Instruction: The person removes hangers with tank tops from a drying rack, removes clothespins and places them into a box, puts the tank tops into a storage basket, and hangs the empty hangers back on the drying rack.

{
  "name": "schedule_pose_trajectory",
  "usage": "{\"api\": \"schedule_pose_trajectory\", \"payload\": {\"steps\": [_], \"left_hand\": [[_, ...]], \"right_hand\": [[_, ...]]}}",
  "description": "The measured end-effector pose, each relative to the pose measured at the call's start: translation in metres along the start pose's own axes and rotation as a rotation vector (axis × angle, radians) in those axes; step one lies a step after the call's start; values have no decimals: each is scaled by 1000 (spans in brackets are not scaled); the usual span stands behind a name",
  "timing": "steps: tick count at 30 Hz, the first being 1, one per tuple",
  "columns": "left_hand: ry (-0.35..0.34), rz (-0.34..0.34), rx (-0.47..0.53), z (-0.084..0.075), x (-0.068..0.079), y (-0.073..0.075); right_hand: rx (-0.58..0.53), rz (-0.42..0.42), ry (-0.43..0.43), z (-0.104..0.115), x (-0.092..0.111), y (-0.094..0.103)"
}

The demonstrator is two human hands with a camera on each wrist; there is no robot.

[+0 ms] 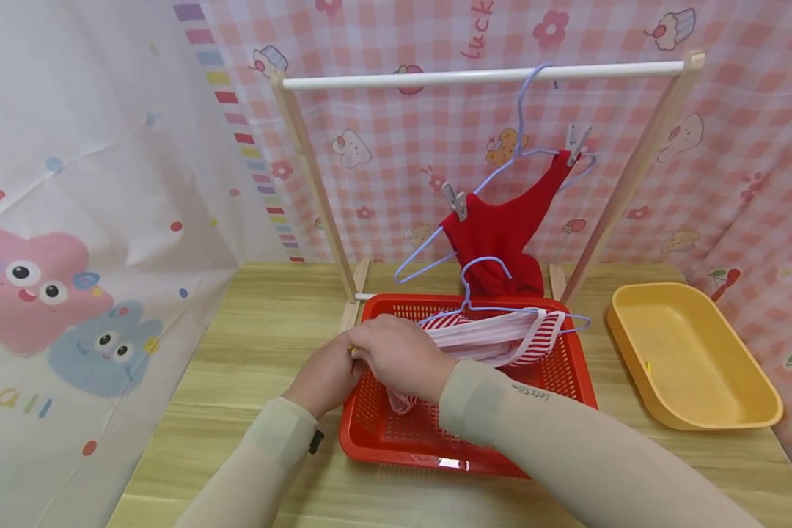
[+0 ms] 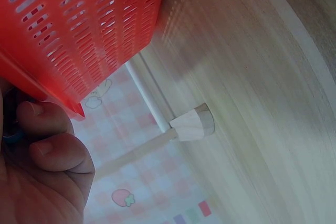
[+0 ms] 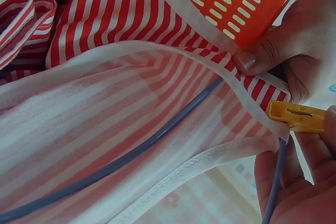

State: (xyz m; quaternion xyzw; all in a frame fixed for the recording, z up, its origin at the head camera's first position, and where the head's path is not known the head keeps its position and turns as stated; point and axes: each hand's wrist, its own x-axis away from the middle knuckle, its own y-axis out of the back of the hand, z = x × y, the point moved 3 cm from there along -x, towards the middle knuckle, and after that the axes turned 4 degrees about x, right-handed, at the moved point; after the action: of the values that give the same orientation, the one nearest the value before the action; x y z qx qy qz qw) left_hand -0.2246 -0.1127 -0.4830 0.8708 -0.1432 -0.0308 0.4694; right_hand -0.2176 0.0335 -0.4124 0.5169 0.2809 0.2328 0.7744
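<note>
Right now, both hands work close together at the left edge of the red basket [image 1: 351,433], which sits on the wooden tabletop [image 1: 224,411]. The left hand [image 1: 323,374] pinches a corner of the striped garment [image 1: 541,341], its thumb pressed on the red-and-white cloth, while the right hand [image 1: 399,353] holds 1 yellow clip [image 3: 299,116] between its fingers, the clip's tip at that same corner. The striped garment lies across the basket, stretching from the left edge toward the right edge, with a blue hanger [image 3: 157,135] running inside it. That hanger's hook rises over the basket's back edge, and its far end juts past the right edge. Behind the basket, near the tabletop's back edge, stands a rack [image 1: 402,81] with a white bar on 2 wooden legs. From the bar hangs a second hanger [image 1: 521,110] carrying a red garment [image 1: 501,227], held by 2 pale clothespins [image 1: 574,144], 1 at each shoulder. Toward the tabletop's right edge sits a yellow tray [image 1: 699,359], apart from the basket. A pink checked curtain [image 1: 396,147] backs the rack.
</note>
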Motion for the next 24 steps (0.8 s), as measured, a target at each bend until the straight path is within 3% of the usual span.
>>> {"api": "schedule_pose_trajectory", "payload": {"steps": [24], "left_hand": [[-62, -19, -9, 0, 0, -1]], "right_hand": [[-9, -58, 54, 2, 5, 7]]}}
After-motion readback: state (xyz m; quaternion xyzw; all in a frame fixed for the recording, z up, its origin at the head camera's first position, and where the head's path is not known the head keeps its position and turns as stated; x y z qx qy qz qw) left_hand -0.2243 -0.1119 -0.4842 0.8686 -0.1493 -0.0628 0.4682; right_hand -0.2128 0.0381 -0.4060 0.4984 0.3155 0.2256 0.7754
